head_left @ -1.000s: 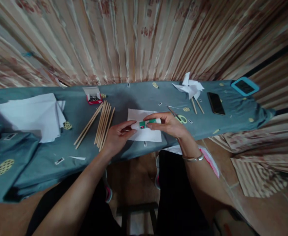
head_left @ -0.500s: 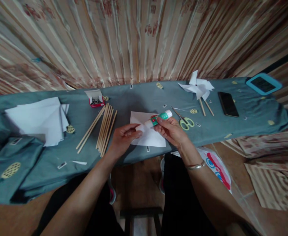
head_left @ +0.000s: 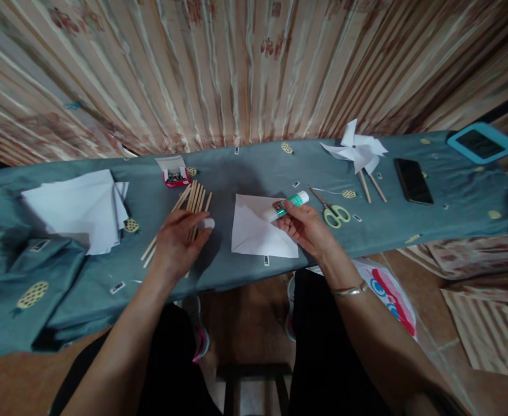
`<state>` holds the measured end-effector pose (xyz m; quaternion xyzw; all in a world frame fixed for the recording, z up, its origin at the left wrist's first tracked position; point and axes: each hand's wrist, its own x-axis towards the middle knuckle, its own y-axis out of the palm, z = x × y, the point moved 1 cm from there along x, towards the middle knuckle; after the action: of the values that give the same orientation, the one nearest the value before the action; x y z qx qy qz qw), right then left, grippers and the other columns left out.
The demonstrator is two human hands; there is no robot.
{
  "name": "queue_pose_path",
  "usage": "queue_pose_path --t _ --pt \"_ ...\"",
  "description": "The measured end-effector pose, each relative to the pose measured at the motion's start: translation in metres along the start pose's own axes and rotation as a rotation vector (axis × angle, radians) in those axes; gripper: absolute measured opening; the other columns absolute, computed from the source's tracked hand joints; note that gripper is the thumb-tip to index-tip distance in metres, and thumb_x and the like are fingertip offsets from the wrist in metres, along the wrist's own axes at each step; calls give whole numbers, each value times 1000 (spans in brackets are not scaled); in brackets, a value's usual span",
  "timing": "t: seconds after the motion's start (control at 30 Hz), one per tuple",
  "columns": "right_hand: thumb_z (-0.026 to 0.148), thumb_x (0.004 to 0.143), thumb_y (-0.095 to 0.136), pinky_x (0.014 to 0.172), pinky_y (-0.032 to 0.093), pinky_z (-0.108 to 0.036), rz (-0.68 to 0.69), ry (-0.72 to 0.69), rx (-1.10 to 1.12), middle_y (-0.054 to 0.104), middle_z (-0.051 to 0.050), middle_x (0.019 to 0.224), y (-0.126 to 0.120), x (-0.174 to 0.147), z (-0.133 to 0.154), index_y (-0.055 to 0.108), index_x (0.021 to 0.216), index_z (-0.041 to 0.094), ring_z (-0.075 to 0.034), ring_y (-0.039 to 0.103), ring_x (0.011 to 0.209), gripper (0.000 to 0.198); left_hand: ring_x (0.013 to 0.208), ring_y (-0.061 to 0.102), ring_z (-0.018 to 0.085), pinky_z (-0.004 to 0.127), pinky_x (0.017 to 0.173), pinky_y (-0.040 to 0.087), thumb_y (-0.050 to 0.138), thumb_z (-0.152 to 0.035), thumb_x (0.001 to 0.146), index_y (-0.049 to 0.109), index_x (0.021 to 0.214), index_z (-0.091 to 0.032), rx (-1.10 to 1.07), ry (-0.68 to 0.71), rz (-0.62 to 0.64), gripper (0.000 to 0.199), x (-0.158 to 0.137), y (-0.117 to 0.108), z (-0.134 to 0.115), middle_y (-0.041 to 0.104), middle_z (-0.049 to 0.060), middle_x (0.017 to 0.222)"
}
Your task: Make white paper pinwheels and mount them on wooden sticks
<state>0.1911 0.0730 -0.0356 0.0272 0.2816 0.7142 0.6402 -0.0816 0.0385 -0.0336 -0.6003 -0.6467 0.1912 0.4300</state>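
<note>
In my right hand (head_left: 302,225) is a green and white glue stick (head_left: 292,201), its bare end tilted down to the left. Below it a square white paper sheet (head_left: 256,231) with fold creases lies on the cloth. My left hand (head_left: 180,240) pinches the white glue stick cap (head_left: 208,223) between thumb and fingers. That hand hovers over a bundle of wooden sticks (head_left: 197,193) and hides part of them. Just right of my right hand rest scissors (head_left: 336,215) with pale green handles.
A stack of white paper (head_left: 78,208) lies at the left. Behind the sticks stands an open red box (head_left: 176,175) of small metal pieces. Toward the right are white paper pinwheels (head_left: 358,151) on sticks, a black phone (head_left: 413,181) and a blue-framed device (head_left: 482,143).
The cap has come off the glue stick. My left hand has carried it left, from over the paper to above the sticks. The view has shifted slightly.
</note>
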Motion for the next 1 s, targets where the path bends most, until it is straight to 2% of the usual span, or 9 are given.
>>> queue_pose_path --t 0.1,0.23,0.33,0.47,0.53,0.63,0.73,0.83,1.0 --pt "45 59 88 54 53 -14 -6 -8 -19 72 2 68 0 1 -2 75 79 18 -5 62 53 36 95 59 26 44 87 49 57 -32 87 70 109 -22 168 120 94 27 -3 12 -10 64 7 95" --pt "49 55 88 53 52 -15 -32 -29 -56 71 2 66 1 2 -2 75 76 18 -5 60 51 39 96 56 31 47 84 46 54 -31 89 69 109 -20 362 170 178 28 -2 13 -20 64 10 95" --pt "51 54 88 54 52 -16 -58 -52 -107 71 2 67 -1 1 -2 74 75 18 -5 59 52 41 103 56 34 48 85 45 59 -36 85 64 116 -20 397 160 134 35 -2 8 -22 65 11 103" --pt "54 58 85 61 52 -22 -109 -113 -280 70 2 69 -9 1 -6 71 74 19 -8 60 59 41 113 54 33 48 90 44 56 -37 89 54 129 -21 341 229 29 43 -7 13 -32 62 13 120" --pt "55 60 84 62 52 -24 -129 -152 -355 69 2 67 -14 1 -7 71 73 19 -8 60 59 41 115 53 31 48 93 44 49 -33 94 53 129 -20 254 346 42 37 -11 25 -43 62 13 122" --pt "53 61 84 62 52 -23 -139 -153 -338 69 2 69 -17 0 -6 71 74 19 -8 60 59 39 121 52 30 47 99 45 45 -28 97 54 127 -16 121 449 143 33 -17 49 -60 60 14 130" --pt "54 63 83 60 54 -20 -107 -57 -235 71 1 70 -17 0 -4 71 76 20 -7 62 60 39 133 44 34 52 105 41 49 -29 96 55 129 -14 56 454 210 37 -19 69 -71 49 20 142" --pt "54 67 81 56 54 -17 -84 20 -178 71 3 68 -16 2 -3 70 76 21 -7 63 57 37 140 35 36 56 109 36 55 -29 93 55 131 -18 48 418 271 40 -18 79 -75 41 21 149" --pt "53 63 84 54 53 -17 -93 1 -226 70 3 68 -18 4 -3 70 77 20 -6 61 56 38 142 32 39 57 112 33 62 -37 90 57 130 -19 71 384 311 44 -18 82 -73 39 21 150"
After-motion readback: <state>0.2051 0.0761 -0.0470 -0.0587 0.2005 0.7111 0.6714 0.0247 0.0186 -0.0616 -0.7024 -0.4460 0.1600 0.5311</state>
